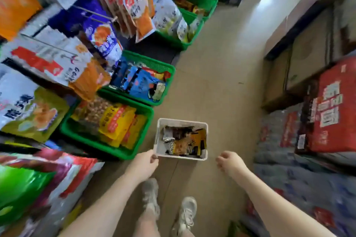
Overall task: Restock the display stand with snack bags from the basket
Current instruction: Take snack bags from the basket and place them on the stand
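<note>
Basket (159,136) of snack bags (185,140) is sitting on floor (221,82); left hand (143,164) is clamping its near-left corner; right hand (229,161) is hovering beside it, loosely curled, empty.

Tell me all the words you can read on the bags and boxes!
None can be read for sure.
Hanging snack bags: big printed characters, too blurred.
Red carton: white label characters, too blurred.
Yellow packs in the green crate: blurred.
Packets in the white basket: too small.
</note>
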A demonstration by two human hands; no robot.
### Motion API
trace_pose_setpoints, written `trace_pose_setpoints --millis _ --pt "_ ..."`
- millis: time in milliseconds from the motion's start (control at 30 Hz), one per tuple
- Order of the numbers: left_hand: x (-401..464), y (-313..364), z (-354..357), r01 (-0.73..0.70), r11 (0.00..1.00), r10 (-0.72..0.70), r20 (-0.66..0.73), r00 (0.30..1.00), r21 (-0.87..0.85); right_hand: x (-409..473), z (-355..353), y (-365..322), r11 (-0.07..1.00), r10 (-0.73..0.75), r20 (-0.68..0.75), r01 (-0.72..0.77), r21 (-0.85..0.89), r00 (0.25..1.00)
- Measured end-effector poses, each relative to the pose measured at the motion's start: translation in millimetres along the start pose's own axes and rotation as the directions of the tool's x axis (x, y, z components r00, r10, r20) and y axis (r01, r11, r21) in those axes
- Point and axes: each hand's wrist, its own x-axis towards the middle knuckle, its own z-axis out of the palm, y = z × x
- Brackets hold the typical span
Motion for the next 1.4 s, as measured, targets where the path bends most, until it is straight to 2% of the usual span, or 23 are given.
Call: trace_pose_setpoints --millis 100,233,333,500,600,667,767,900,967,1033,1100,1233,1400 --pt "70 1 29 -0.011 0.999 0.007 0.088 0.996 0.049 50 13 15 0.999 0.035 -0.079 -0.038 -0.027 0.996" --pt "172 -1 64 -0.008 0.994 -0.014 0.197 0.98 0.112 124 37 15 0.998 0.053 -0.188 -0.05 0.024 0.981" --pt "255 -9 90 -0.039 0.99 0.007 0.228 0.974 0.136 197 71 19 0.997 0.07 -0.156 -0.072 -0.005 0.985" --pt "371 -36 142 -0.127 0.951 0.078 0.176 0.981 0.281 316 134 42 0.992 0.078 -0.08 -0.086 -0.097 0.994" --pt "422 -53 179 -0.257 0.843 0.222 0.129 0.966 0.473 373 163 62 0.989 0.108 -0.149 -0.121 -0.084 0.983" --pt "451 -60 198 -0.326 0.774 0.312 0.121 0.942 0.543 399 182 72 0.985 0.142 -0.165 -0.155 -0.072 0.976" --pt "487 -69 218 -0.336 0.684 0.305 0.165 0.938 0.648 421 203 84 0.979 0.197 -0.169 -0.202 -0.013 0.966" --pt "511 -72 225 -0.276 0.618 0.207 0.186 0.961 0.737 432 220 90 0.944 0.265 -0.151 -0.224 0.242 0.953" --pt "516 -72 226 -0.301 0.569 0.206 0.222 0.953 0.765 432 225 89 0.916 0.291 -0.092 -0.249 0.315 0.952" --pt "513 -69 224 -0.348 0.567 0.216 0.273 0.938 0.747 425 224 85 0.909 0.255 -0.025 -0.231 0.347 0.967" --pt "502 -65 219 -0.363 0.602 0.264 0.251 0.931 0.711 412 215 78 0.921 0.197 -0.005 -0.183 0.344 0.98" --pt "445 -49 190 -0.294 0.759 0.269 0.132 0.954 0.581 367 179 54 0.955 0.095 -0.02 -0.086 0.284 0.995" --pt "349 -32 128 -0.223 0.845 0.239 0.03 0.971 0.485 286 97 3 0.92 -0.106 -0.048 0.116 0.374 0.993"
